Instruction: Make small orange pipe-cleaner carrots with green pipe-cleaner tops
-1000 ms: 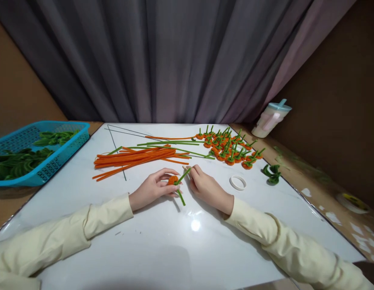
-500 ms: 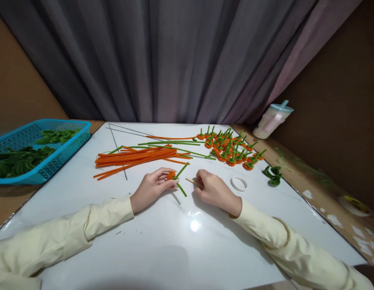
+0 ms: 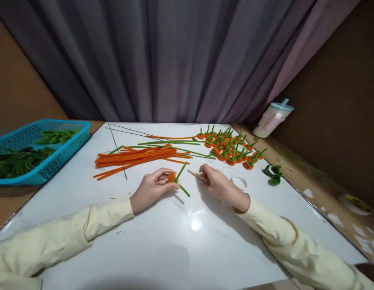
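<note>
Between the thumb and fingers of my left hand (image 3: 153, 187) is a small orange pipe-cleaner pumpkin (image 3: 171, 177). Two green pipe-cleaner ends (image 3: 181, 171) stick out from it, one up and one down to the right. My right hand (image 3: 219, 186) grips a thin wooden stick (image 3: 196, 175), its tip pointing left toward the pumpkin but apart from it. A bundle of orange pipe cleaners (image 3: 135, 158) lies beyond my left hand, with a few green pipe cleaners (image 3: 171, 142) behind it. Finished-looking orange pumpkins with green stems (image 3: 231, 161) crowd the table beyond my right hand.
A white ring (image 3: 239, 183) lies right of my right hand, and curled green pieces (image 3: 274, 175) lie farther right. The blue basket (image 3: 75, 139) at left holds green pieces. A lidded cup (image 3: 272, 119) stands at the back right. Thin dark wires (image 3: 117, 151) cross the white table (image 3: 150, 245).
My right hand has moved a little to the right with the stick, away from my left hand. The pumpkin in my left hand has turned slightly.
</note>
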A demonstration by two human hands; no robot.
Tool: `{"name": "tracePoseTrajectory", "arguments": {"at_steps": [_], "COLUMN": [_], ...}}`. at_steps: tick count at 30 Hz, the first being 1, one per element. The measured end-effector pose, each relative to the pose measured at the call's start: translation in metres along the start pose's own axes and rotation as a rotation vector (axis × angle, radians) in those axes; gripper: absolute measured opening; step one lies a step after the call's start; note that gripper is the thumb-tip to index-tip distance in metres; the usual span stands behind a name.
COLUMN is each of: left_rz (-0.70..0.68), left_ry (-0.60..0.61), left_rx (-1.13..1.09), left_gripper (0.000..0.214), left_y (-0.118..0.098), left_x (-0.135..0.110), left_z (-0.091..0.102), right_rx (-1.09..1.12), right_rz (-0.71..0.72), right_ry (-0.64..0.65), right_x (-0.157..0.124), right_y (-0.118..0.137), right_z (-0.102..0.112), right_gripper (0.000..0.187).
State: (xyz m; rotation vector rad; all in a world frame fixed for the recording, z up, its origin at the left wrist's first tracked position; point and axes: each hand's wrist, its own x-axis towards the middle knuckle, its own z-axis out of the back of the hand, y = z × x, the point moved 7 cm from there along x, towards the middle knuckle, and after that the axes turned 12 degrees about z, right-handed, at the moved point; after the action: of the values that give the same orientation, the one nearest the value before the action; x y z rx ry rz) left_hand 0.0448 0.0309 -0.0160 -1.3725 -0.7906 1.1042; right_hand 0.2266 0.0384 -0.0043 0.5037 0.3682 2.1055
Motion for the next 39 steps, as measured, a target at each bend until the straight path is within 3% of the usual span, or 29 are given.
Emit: {"name": "tracePoseTrajectory", "arguments": {"at_steps": [3, 6, 9, 12, 16, 21, 32, 39], "left_rz": [0.013, 0.035, 0.046, 0.044, 0.058, 0.115, 0.229, 0.201], "left_ry": [-0.025, -0.024, -0.005, -0.014, 0.027, 0.083, 0.205, 0.193], "left_rx": [-0.010, -0.064, -0.111, -0.103, -0.097, -0.141, -0.198, -0.178], "left_gripper": [0.037, 0.038, 0.038, 0.037, 0.038, 0.036, 0.032, 0.032], "left_y": [0.002, 0.003, 0.004, 0.004, 0.006, 0.007, 0.011, 0.008], "left_x": [0.002, 0.004, 0.005, 0.005, 0.005, 0.004, 0.007, 0.006], "left_z": [0.003, 0.004, 0.003, 0.003, 0.001, -0.004, -0.009, -0.012], "right_rx": [0.236, 0.529, 0.752, 0.996, 1.248, 1.294, 1.272, 1.398], "right_rz": [-0.082, -0.161, -0.142, -0.147, -0.300, -0.361, -0.310, -0.351], "right_ry": [0.001, 0.108, 0.207, 0.252, 0.251, 0.230, 0.184, 0.186], "right_x": [0.004, 0.004, 0.001, -0.003, -0.009, -0.012, -0.011, -0.012], "right_y": [-0.001, 0.006, 0.022, 0.034, 0.040, 0.043, 0.041, 0.048], "right_z": [0.005, 0.004, 0.000, -0.012, -0.031, -0.037, -0.039, -0.039], "right_gripper": [0.028, 0.026, 0.029, 0.037, 0.052, 0.051, 0.046, 0.052]}}
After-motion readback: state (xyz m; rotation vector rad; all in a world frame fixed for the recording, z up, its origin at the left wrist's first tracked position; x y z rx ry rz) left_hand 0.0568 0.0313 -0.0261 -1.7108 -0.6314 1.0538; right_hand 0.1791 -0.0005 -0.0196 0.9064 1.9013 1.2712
